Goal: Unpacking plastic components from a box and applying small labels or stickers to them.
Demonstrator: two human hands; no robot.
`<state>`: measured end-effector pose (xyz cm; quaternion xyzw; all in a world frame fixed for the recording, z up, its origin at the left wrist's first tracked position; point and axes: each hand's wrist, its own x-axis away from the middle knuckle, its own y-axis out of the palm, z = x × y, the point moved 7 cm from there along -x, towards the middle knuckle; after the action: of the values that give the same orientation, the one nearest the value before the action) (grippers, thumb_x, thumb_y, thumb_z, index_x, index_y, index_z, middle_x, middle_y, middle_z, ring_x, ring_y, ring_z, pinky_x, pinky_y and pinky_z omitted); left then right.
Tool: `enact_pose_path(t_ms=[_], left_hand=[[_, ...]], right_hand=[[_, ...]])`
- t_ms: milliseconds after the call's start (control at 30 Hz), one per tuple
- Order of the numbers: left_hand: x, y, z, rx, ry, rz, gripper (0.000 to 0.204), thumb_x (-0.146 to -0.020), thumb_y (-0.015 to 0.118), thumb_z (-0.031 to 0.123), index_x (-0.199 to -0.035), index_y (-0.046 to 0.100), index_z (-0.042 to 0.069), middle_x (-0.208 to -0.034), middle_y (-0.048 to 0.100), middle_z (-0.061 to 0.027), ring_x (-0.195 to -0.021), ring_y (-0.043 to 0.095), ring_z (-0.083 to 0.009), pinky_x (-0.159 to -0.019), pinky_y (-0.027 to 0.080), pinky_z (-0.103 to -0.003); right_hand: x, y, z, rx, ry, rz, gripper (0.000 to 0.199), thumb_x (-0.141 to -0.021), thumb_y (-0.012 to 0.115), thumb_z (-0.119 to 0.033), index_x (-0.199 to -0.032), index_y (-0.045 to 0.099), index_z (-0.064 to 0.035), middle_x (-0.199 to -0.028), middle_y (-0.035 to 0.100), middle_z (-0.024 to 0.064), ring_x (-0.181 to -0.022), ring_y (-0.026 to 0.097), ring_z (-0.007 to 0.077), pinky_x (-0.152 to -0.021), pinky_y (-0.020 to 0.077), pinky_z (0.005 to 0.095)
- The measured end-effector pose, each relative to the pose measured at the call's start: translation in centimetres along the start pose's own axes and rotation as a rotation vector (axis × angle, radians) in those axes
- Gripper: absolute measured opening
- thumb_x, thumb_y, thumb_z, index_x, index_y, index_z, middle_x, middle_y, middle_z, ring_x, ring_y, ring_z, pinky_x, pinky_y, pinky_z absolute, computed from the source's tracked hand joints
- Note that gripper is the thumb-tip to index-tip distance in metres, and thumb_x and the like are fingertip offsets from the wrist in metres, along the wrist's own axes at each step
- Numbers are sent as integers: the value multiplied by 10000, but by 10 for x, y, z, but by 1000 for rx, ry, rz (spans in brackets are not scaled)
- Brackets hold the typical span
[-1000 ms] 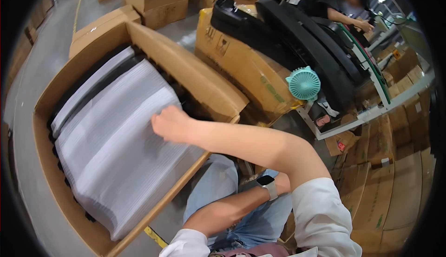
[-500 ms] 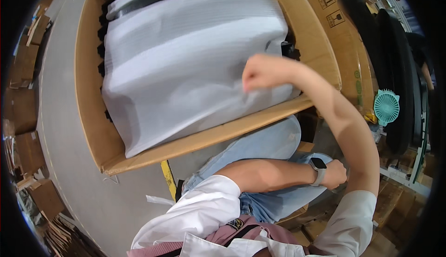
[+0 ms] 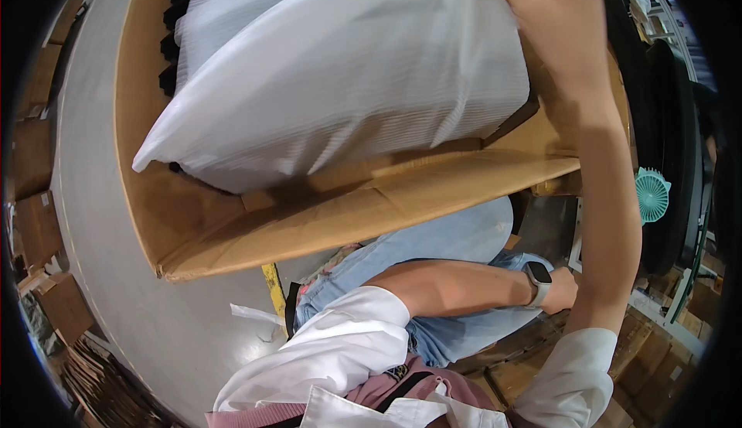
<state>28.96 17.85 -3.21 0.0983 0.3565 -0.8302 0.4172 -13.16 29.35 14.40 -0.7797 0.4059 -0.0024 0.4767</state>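
Observation:
My right hand (image 3: 553,18) is at the upper right, fingers closed at the upper edge of a white foam packing sheet (image 3: 348,88). The sheet is pulled up from the right and slopes down to a loose corner at the left. It lies in a large open cardboard box (image 3: 371,219), whose near inner wall shows below the sheet's lower edge. What is under the sheet is mostly hidden; black parts (image 3: 168,45) stick out along the left side. Across my lap rests my left hand (image 3: 558,293), a watch on its wrist. My right forearm covers its fingers.
Black padded long pieces (image 3: 668,157) and a turquoise hand fan (image 3: 653,196) stand at the right beside a metal frame. Cardboard boxes (image 3: 39,231) line the far left beyond the grey floor (image 3: 93,157). Yellow tape (image 3: 273,289) marks the floor near my knees.
My right hand has moved up and right, raising the foam sheet off the box's near side. More of the near inner wall shows. My left hand has stayed on my lap.

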Motion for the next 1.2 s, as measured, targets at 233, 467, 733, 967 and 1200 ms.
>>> enact_pose_path(t_ms=[233, 467, 733, 967, 1200], left_hand=[[17, -25, -12, 157, 137, 499, 187, -767, 582, 227, -883, 685, 123, -858, 681, -118, -800, 643, -345, -636, 503, -426], [32, -30, -12, -28, -84, -7, 229, -744, 607, 269, -711, 695, 60, -710, 654, -165, -705, 641, -357, -613, 499, -452], [25, -27, -6, 73, 162, 502, 168, -764, 582, 222, -831, 651, 85, -810, 656, -147, -756, 628, -362, -608, 480, -464], [36, -45, -18, 29, 138, 672, 111, -764, 577, 143, -849, 636, 103, -891, 661, -111, -802, 617, -347, -572, 471, -426], [28, -28, -27, 46, 21, 516, 152, -723, 584, 171, -815, 659, 75, -797, 663, -143, -738, 635, -348, -558, 481, -445]], right_hand=[[5, -91, -16, -698, -7, 339, 187, -849, 637, -194, -947, 668, -38, -615, 595, 6, -487, 511, 108, -478, 424, 249], [22, -13, -4, 463, -145, -214, 761, -700, 769, -384, -1278, 487, 23, -679, 540, 40, -571, 460, 111, -533, 394, 261], [5, 104, 52, 321, -201, -373, 1044, -547, 820, -501, -1295, 404, 96, -980, 635, 265, -938, 632, 372, -827, 510, 412], [18, 141, 16, 406, -267, -633, 433, -742, 714, -368, -925, 622, 14, -821, 645, 224, -842, 638, 360, -734, 490, 434], [70, 77, -8, -168, -162, -937, 265, -800, 675, -195, -644, 575, -6, -544, 493, 94, -500, 444, 185, -505, 357, 313]])
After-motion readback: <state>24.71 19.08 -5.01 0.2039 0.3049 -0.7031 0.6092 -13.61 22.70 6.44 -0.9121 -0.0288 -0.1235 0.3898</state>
